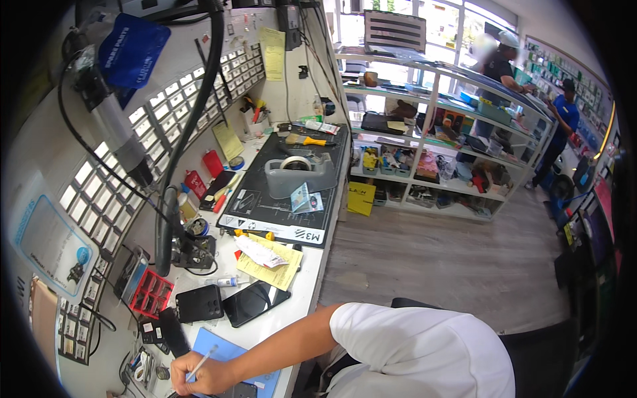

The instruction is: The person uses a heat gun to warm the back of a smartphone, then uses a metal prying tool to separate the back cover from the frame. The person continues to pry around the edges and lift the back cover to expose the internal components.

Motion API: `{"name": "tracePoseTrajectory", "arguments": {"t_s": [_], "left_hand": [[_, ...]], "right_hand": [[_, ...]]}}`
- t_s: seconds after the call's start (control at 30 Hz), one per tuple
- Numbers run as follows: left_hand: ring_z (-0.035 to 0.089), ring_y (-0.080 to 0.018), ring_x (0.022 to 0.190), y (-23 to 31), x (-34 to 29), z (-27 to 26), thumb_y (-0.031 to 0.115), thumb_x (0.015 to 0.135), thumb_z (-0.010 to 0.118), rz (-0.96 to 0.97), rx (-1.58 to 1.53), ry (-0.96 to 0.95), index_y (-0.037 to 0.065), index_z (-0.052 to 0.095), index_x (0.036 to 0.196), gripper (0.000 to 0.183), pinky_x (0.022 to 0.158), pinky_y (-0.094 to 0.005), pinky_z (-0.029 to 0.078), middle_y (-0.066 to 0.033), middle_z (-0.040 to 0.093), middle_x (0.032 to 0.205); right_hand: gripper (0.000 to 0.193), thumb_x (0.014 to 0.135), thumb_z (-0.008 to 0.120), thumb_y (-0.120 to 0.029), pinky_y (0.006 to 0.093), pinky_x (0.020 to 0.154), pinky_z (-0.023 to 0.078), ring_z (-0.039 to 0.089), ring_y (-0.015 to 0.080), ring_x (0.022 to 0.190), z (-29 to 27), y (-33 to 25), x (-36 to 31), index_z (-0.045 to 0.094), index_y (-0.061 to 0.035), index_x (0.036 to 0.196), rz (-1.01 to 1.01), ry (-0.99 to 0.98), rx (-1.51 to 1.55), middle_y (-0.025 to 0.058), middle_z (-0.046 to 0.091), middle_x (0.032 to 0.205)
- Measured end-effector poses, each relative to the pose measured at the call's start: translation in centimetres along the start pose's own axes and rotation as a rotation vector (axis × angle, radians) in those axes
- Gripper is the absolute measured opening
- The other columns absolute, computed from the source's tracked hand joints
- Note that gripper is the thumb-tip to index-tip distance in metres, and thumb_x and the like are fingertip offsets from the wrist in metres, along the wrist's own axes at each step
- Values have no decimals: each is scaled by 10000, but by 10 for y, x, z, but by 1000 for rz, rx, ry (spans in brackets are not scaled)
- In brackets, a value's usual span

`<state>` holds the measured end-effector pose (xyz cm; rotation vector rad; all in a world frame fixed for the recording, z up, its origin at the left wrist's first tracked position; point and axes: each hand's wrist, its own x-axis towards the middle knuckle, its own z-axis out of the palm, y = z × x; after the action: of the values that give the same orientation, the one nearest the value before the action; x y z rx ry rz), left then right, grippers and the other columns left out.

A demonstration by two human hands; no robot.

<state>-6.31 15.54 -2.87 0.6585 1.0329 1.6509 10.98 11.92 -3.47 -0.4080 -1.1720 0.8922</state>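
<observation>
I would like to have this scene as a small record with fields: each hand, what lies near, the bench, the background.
Right hand: holds a slim pale pen-like tool
Left hand: not in view
Below right hand: blue sheet
Near: glossy black phone, dark phone-shaped item, red compartment tray
Farther on bench: gray tape dispenser on a black mat; yellow paper, partly under a crumpled white one
Background: white shelving, two people
</observation>
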Motion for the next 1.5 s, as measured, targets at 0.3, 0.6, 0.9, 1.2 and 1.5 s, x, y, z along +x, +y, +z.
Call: {"name": "tracePoseTrajectory", "arguments": {"t_s": [0.3,0.6,0.9,1.2,1.5], "left_hand": [[706,-376,1234,5,2,9,418,1010,733,-30,84,-145,-121,647,1369,653,1080,-490,583,-234,702,1373],[689,-159,1025,-2,-7,11,94,938,888,249,-13,-72,42,551,1246,460,920,-353,586,-59,686,1139],[687,-110,878,15,-18,20,95,812,997,206,-27,-105,15,427,1262,731,732,-273,610,-86,682,1074],[755,-148,913,23,-21,17,105,827,989,265,83,-106,-22,348,1294,803,804,-292,648,-153,755,1082],[710,-116,853,19,-23,20,113,786,1016,268,52,-115,-13,407,1226,762,737,-288,621,-99,715,1043]], "right_hand": [[173,936,744,-85,437,803,557,717,314,896,-13,-4,44,710,29,1061,108,-253,-492,188,716,947],[253,816,805,-87,332,838,631,773,179,867,-14,-26,16,828,66,1017,367,-212,-450,178,817,927],[80,839,718,118,306,841,605,748,172,970,-2,-27,9,729,40,846,393,-233,-440,161,806,1112],[181,873,645,221,257,843,587,720,160,1007,-5,-22,5,684,56,937,482,-228,-326,213,749,1208],[236,832,664,189,271,852,578,675,138,1034,-6,-22,6,631,23,996,362,-253,-409,112,705,1047]]}}
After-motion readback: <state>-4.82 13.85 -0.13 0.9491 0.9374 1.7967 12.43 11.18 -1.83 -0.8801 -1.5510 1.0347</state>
